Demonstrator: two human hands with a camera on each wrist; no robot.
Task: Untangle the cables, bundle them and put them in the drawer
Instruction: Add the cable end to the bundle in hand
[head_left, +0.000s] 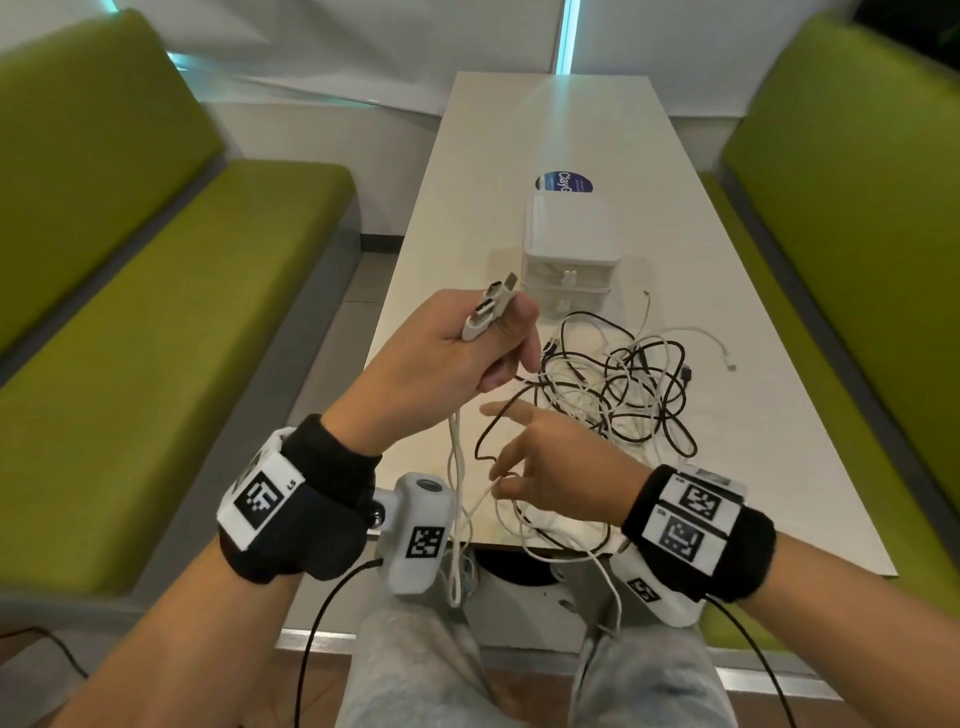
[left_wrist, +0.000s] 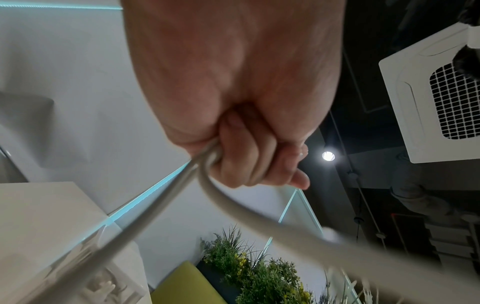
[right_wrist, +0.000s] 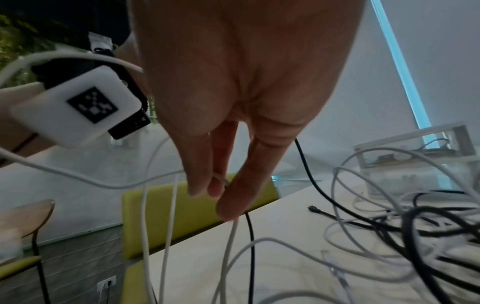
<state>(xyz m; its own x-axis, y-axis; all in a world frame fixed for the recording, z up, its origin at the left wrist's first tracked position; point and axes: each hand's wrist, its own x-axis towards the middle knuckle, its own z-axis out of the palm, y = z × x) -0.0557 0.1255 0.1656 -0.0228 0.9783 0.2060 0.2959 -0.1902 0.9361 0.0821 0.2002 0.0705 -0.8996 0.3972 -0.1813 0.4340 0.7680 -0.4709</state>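
Note:
A tangle of black and white cables (head_left: 618, 384) lies on the white table (head_left: 753, 467), also seen in the right wrist view as the cable heap (right_wrist: 405, 222). My left hand (head_left: 441, 353) is raised above the table's near left corner and grips the plug ends of white cables (head_left: 491, 306); their cords (head_left: 457, 467) hang down from the fist. In the left wrist view the curled fingers (left_wrist: 241, 156) hold those white cords (left_wrist: 182, 176). My right hand (head_left: 550, 467) hovers low near the front edge and pinches a thin white cable (right_wrist: 221, 180) between thumb and fingertips.
A small white stacked drawer box (head_left: 569, 244) stands mid-table behind the tangle, drawers closed. A round blue sticker (head_left: 563, 182) lies beyond it. Green benches (head_left: 156, 338) flank the table on both sides. White cable loops (head_left: 561, 540) hang over the front edge toward my knees.

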